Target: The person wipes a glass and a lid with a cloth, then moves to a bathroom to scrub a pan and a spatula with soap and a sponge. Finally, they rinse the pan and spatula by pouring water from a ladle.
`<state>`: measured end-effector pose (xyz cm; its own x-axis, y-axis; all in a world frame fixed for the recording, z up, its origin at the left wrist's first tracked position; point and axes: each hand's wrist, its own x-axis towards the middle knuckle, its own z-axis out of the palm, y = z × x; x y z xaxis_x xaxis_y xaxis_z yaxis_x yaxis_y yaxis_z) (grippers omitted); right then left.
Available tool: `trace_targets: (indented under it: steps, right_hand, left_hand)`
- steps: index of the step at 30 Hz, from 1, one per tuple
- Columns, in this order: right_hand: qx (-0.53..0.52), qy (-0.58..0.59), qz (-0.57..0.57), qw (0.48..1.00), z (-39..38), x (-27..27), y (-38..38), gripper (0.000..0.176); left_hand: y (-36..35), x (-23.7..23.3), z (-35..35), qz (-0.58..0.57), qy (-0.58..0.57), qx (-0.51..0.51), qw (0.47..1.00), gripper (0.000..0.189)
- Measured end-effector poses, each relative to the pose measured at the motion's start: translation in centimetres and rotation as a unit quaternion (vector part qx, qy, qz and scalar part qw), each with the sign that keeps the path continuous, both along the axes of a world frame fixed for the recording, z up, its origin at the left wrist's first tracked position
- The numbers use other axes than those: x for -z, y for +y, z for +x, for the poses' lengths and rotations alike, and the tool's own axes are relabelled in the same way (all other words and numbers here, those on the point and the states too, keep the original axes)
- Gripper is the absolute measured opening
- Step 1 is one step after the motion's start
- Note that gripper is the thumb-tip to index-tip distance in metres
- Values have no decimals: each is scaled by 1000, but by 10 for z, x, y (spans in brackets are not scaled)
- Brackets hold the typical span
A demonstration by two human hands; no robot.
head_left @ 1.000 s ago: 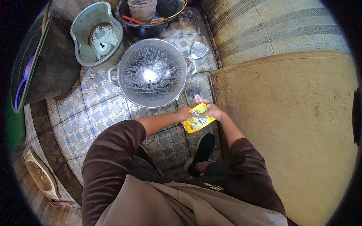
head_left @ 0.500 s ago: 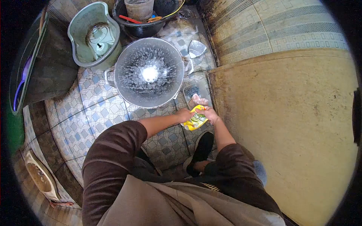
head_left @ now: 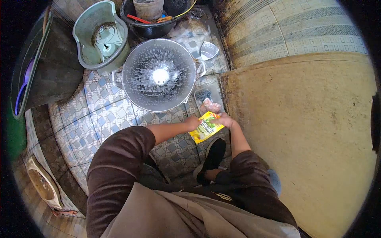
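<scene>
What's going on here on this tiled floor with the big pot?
A person stands bent over a patterned tile floor, holding a yellow pouch in both hands: the left hand grips its left edge, and the right hand pinches its upper corner. Just beyond the pouch sits a small tray with a pinkish lump in it. A large metal pot, wet inside, stands ahead, with a green bucket and a black basin behind it.

One yellow pouch (head_left: 206,128), one metal pot (head_left: 137,85), one green bucket (head_left: 84,29), one black basin (head_left: 152,29).
</scene>
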<state>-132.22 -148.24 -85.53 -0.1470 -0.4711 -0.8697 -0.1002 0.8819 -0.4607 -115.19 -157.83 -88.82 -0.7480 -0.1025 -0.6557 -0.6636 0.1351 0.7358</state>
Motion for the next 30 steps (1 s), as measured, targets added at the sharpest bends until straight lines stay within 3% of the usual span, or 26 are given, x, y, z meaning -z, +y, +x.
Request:
trace_targets:
  steps: [1, 2, 4, 5, 6, 8, 10, 12, 14, 16, 17, 18, 20, 22, 24, 25, 26, 28, 30]
  right_hand:
    - [-75, 34, 41, 996, 0, -23, -11, 35]
    - [-76, 32, 40, 996, 3, -30, -17, 35]
    - [-267, 100, -29, 958, 14, -39, -31, 33]
    - [-320, 142, -28, 936, 26, -51, -43, 31]
    - [-324, 137, -35, 935, 37, -49, -48, 31]
    - [-364, 335, -203, 845, 64, -44, -60, 27]
    - [-418, 318, -129, 841, 89, -57, -82, 21]
    - [-455, 322, -147, 817, 103, -66, -87, 15]
    - [-427, 394, -143, 801, 110, -62, -83, 14]
    - [-467, 375, -108, 794, 106, -51, -80, 15]
    - [-560, 378, -110, 729, 114, -81, -88, 14]
    - [-580, 378, -84, 717, 112, -74, -85, 14]
    - [-596, 389, -50, 701, 114, -80, -94, 15]
    - [-580, 403, 11, 708, 129, -113, -106, 16]
    - [-574, 396, 33, 715, 126, -106, -110, 16]
    - [-571, 411, 0, 711, 129, -109, -112, 17]
    - [-566, 426, -33, 705, 130, -111, -113, 18]
    - [-567, 418, -26, 709, 129, -106, -112, 18]
    - [-589, 396, -35, 703, 129, -106, -114, 19]
  left_hand:
    - [-3, 1, 5, 35, -17, -3, 999, 45]
    - [-7, 2, 12, 34, -19, -4, 999, 45]
    - [-26, -17, 30, 13, -12, 68, 998, 49]
    - [-20, 44, 36, 15, -53, 125, 991, 54]
    - [-35, 34, 47, 11, -60, 119, 991, 54]
    - [-85, -29, 76, -1, 16, 137, 990, 37]
    - [-146, -134, 103, 157, -27, 6, 987, 33]
    - [-183, -203, 149, 172, 75, -170, 967, 28]
    - [-213, -263, 204, 75, 155, -290, 942, 27]
    - [-239, -320, 261, -97, 215, -391, 890, 24]
    - [-252, -343, 288, -213, 211, -450, 841, 24]
    - [-269, -358, 313, -318, 206, -495, 782, 23]
    - [-327, -357, 370, -602, 143, -491, 613, 24]
    - [-360, -356, 404, -738, -82, -445, 500, 36]
    - [-387, -344, 428, -666, -334, -431, 510, 51]
    - [-400, -340, 436, -532, -402, -444, 599, 63]
    - [-410, -329, 442, -470, -434, -437, 633, 65]
    - [-408, -327, 440, -439, -454, -419, 652, 70]
    - [-416, -328, 444, -391, -429, -464, 669, 63]
